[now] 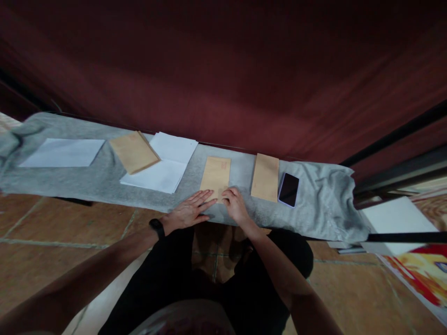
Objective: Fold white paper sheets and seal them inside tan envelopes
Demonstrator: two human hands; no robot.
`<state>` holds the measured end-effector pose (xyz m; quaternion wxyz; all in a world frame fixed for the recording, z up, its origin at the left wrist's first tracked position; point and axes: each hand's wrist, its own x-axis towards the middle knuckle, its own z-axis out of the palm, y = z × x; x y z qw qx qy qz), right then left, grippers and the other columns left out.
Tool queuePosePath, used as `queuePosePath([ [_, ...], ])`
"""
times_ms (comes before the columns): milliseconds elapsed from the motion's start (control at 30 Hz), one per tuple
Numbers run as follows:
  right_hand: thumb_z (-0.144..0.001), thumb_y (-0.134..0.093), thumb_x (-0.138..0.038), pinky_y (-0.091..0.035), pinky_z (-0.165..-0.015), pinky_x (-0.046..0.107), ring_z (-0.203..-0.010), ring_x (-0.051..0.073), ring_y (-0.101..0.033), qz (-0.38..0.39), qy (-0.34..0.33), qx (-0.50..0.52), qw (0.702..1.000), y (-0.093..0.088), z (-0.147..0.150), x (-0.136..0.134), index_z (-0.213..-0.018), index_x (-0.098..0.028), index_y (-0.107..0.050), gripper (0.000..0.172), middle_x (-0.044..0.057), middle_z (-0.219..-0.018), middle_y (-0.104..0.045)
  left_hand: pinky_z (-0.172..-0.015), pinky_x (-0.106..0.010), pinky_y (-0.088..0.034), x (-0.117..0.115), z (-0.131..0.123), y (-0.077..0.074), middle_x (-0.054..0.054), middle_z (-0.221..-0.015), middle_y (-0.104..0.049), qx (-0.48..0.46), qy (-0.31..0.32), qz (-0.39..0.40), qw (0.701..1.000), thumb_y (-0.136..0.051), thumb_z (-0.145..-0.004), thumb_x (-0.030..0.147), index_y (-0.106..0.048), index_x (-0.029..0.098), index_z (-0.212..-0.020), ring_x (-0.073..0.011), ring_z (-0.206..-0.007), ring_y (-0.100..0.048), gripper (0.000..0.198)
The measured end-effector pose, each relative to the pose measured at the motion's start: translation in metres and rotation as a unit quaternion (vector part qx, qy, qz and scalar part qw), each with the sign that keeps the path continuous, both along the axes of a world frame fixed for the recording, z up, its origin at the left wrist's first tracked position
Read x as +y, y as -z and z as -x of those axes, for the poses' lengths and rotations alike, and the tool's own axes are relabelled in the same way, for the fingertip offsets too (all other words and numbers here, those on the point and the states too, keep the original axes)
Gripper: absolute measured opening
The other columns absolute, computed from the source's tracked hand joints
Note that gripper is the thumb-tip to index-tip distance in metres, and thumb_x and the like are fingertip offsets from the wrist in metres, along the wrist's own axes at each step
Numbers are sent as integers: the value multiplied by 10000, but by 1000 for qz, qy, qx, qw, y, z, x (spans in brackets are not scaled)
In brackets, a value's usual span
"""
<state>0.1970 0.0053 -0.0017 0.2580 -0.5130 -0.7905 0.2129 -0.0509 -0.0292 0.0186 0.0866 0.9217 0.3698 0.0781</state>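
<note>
A brown paper envelope [215, 177] with small red print lies in front of me on the grey cloth. My left hand [190, 208] rests on its lower left corner, fingers stretched out and flat. At the lower right edge, my right hand [234, 203] has its fingers curled in and closed on the envelope; its exact fingertip contact is partly hidden. Another brown envelope [265, 177] lies to the right of my right hand. To the left, a small stack of brown envelopes [134, 152] overlaps some white paper sheets [167, 172].
A dark-screened phone [289, 190] lies beside the right-hand envelope. More white paper [64, 152] is at the far left of the narrow, grey cloth-covered surface [319, 195]. A dark red panel [223, 102] rises behind it. White boards [398, 218] and a colourful print [426, 270] are at the lower right.
</note>
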Motion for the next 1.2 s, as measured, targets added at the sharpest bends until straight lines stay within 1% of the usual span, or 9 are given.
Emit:
queuePosePath([
  [167, -954, -553, -103, -506, -1042, 369, -1155, 220, -613, 3, 10, -23, 1000, -4, 1, -2, -1095, -195, -720, 237, 93, -1162, -672, -1288, -422, -164, 1, 3, 3, -91, -1713, -178, 17, -3, -11, 1000, -458, -1023, 531, -312, 264, -1607, -247, -1580, -184, 659],
  [267, -1018, -487, -189, -469, -1111, 420, -1260, 243, -585, -18, 4, -36, 999, -8, 7, -10, -1247, -178, -678, 299, 120, -1298, -663, -1288, -419, -170, 1, 3, 5, -89, -1709, -201, 17, -6, -15, 1000, -457, -1018, 545, -318, 265, -1605, -245, -1578, -193, 664],
  [367, -1071, -411, -298, -394, -1199, 431, -1417, 243, -483, -41, -55, -48, 996, -8, 16, -26, -1449, -145, -541, 429, 137, -1509, -549, -1285, -412, -184, 0, 2, 5, -114, -1700, -226, 19, -5, -14, 1000, -446, -1013, 573, -307, 224, -1609, -252, -1572, -215, 705],
  [433, -1076, -411, -381, -324, -1250, 449, -1488, 257, -400, -53, -91, -69, 992, -6, 22, -37, -1532, -106, -437, 532, 157, -1588, -457, -1283, -408, -193, 0, 1, 4, -135, -1689, -252, 19, -7, -16, 1000, -431, -1012, 591, -293, 189, -1613, -257, -1567, -235, 736],
  [500, -1068, -426, -450, -274, -1275, 480, -1527, 274, -337, -64, -104, -91, 988, -3, 26, -46, -1578, -96, -356, 625, 165, -1633, -378, -1281, -408, -204, 0, 0, 4, -149, -1679, -277, 17, -10, -21, 1000, -422, -1010, 603, -281, 169, -1615, -261, -1560, -257, 757],
  [633, -1065, -402, -510, -259, -1281, 486, -1554, 280, -274, -83, -79, -122, 986, 4, 27, -50, -1585, -52, -324, 697, 187, -1652, -312, -1277, -422, -220, 0, 1, 4, -148, -1678, -285, 26, -5, -38, 999, -397, -1020, 597, -221, 164, -1630, -261, -1558, -260, 768],
  [833, -1061, -410, -519, -257, -1278, 473, -1552, 282, -278, -114, -44, -149, 981, 10, 23, -48, -1574, -43, -347, 702, 183, -1651, -312, -1276, -418, -218, 0, 3, 6, -158, -1685, -255, 48, 1, -56, 997, -388, -1021, 598, -148, 137, -1640, -255, -1568, -229, 808],
  [1000, -1061, -404, -535, -266, -1270, 465, -1545, 289, -296, -114, -23, -165, 979, 12, 19, -46, -1573, -19, -337, 730, 203, -1642, -323, -1269, -416, -247, 1, 5, 9, -155, -1677, -277, 40, -17, -58, 997, -380, -1032, 568, -185, 138, -1634, -247, -1561, -252, 765],
  [1200, -1060, -432, -510, -280, -1259, 477, -1535, 303, -317, -115, 7, -173, 978, 11, 13, -46, -1563, -16, -358, 708, 213, -1628, -352, -1269, -433, -264, -1, 6, 14, -167, -1658, -322, 20, -67, -68, 995, -371, -1039, 534, -268, 116, -1611, -255, -1552, -277, 716],
])
